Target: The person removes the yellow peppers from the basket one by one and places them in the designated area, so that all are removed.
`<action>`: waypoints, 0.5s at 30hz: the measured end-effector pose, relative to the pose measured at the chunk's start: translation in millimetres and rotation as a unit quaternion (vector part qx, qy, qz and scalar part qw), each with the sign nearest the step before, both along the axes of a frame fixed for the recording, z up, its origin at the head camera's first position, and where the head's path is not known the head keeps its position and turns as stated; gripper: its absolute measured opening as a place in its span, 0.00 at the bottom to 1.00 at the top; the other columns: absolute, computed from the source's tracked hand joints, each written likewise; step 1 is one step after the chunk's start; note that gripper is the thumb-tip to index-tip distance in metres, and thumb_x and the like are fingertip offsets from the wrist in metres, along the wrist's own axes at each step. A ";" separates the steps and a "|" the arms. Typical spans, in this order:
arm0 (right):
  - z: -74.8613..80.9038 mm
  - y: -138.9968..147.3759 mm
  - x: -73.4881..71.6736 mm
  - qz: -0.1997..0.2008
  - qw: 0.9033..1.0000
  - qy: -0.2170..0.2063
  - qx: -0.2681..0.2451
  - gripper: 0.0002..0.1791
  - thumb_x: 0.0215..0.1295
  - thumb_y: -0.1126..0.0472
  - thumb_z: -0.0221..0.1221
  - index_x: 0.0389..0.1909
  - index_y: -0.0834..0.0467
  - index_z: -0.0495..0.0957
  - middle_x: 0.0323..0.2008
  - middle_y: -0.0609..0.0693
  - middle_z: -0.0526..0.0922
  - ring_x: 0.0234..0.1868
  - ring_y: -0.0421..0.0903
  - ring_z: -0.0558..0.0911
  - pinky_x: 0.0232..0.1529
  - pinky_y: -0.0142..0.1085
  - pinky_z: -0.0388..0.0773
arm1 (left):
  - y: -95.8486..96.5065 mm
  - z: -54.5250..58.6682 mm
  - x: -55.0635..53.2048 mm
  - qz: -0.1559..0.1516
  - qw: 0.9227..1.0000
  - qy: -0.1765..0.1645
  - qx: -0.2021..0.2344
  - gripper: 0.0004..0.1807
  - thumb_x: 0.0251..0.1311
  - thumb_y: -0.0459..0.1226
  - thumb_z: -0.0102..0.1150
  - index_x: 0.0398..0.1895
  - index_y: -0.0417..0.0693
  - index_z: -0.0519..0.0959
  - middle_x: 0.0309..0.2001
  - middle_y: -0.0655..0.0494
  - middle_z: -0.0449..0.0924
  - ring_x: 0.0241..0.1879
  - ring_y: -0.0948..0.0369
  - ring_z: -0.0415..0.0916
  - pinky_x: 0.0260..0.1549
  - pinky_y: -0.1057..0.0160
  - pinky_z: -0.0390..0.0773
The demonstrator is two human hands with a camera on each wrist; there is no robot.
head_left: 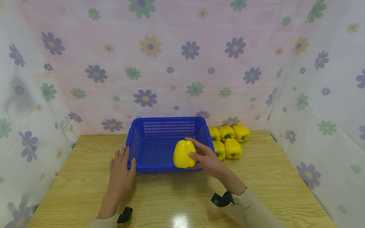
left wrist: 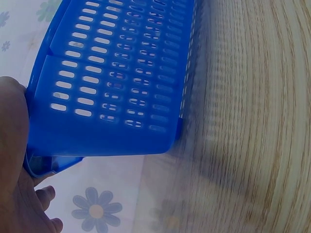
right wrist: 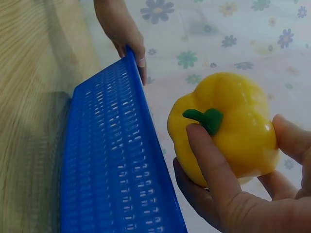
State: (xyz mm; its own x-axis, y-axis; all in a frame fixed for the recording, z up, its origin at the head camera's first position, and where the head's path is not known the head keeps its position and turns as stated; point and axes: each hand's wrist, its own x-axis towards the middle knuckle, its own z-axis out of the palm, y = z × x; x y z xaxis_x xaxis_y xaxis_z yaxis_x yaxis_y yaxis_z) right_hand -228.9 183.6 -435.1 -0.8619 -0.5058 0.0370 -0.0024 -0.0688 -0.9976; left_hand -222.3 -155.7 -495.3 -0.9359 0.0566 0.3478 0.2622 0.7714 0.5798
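A yellow bell pepper is gripped between the thumb and fingers of my right hand, above the front right part of a blue plastic basket. In the right wrist view the pepper shows its green stem toward the camera, with one fingertip beside the stem. My left hand rests at the basket's front left corner, its fingers fairly straight along the left rim. The left wrist view shows that hand touching the rim, above the slotted basket wall.
Several more yellow bell peppers lie in a cluster against the basket's right side. The wooden table runs back to a flowered cloth that hangs behind and on both sides.
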 end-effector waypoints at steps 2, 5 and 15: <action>-1.6 7.0 5.1 0.008 1.000 0.005 0.005 0.36 0.79 0.58 0.52 0.82 0.51 0.50 0.74 0.67 0.61 0.63 0.57 0.79 0.56 0.56 0.81 | -0.2 0.3 -0.1 0.000 1.000 0.000 0.000 0.33 0.77 0.40 0.46 0.78 0.31 0.56 0.78 0.32 0.53 0.78 0.33 0.41 0.69 0.24 0.42; -4.6 17.3 12.2 0.019 1.000 0.014 0.009 0.36 0.79 0.58 0.52 0.82 0.51 0.50 0.74 0.68 0.61 0.61 0.52 0.81 0.56 0.54 0.81 | -0.4 0.6 0.0 0.001 1.000 0.001 -0.002 0.33 0.77 0.41 0.46 0.78 0.31 0.56 0.78 0.32 0.53 0.78 0.32 0.41 0.69 0.24 0.42; -22.9 66.9 27.4 0.081 0.997 0.004 -0.007 0.32 0.83 0.61 0.44 0.82 0.49 0.49 0.69 0.55 0.69 0.61 0.51 0.81 0.56 0.63 0.77 | -0.9 -0.2 -1.0 0.002 1.000 0.003 -0.006 0.33 0.76 0.40 0.47 0.77 0.30 0.56 0.77 0.32 0.54 0.78 0.32 0.43 0.68 0.24 0.43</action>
